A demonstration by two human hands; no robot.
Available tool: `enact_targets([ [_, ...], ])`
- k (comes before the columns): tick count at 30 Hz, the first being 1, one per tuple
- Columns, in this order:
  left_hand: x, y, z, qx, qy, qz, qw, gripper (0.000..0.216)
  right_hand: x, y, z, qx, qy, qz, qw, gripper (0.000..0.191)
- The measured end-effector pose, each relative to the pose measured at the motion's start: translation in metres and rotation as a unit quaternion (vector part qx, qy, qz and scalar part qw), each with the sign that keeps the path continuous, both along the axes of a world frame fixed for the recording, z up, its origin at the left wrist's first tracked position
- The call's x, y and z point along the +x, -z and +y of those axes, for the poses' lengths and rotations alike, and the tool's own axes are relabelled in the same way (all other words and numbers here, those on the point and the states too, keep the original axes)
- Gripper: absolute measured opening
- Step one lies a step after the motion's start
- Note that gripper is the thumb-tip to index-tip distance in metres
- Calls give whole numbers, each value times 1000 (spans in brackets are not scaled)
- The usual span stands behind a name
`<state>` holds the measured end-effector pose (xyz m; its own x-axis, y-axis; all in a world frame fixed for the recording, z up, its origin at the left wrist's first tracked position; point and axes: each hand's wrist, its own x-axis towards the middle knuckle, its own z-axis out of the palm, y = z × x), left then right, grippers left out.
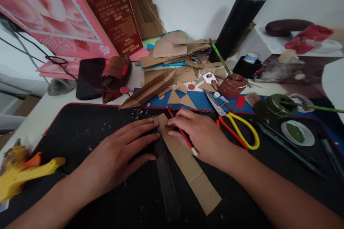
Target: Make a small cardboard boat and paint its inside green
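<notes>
brown cardboard strip [188, 164] under flat left hand [126, 146] pinning a dark ruler [166, 182], right hand [199, 132] fingers pinching a red pencil [181, 132].

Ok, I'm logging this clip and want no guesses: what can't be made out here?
All head view.
Ruler: upper part under the left hand; markings too dark.
Pencil in the right hand: tip too small to tell if it touches the cardboard strip.
Glue gun: cut off by the left edge.
Red box print: too small to read.
</notes>
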<state>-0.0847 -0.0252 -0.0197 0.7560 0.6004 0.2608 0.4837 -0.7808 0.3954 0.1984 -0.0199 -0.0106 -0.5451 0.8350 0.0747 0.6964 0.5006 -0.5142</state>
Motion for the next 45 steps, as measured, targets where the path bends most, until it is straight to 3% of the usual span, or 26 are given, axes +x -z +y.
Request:
enact_targets([
  [45, 1, 2, 5, -33, 3, -39, 999, 34, 3, 6, 0, 5, 5, 43, 999, 18],
])
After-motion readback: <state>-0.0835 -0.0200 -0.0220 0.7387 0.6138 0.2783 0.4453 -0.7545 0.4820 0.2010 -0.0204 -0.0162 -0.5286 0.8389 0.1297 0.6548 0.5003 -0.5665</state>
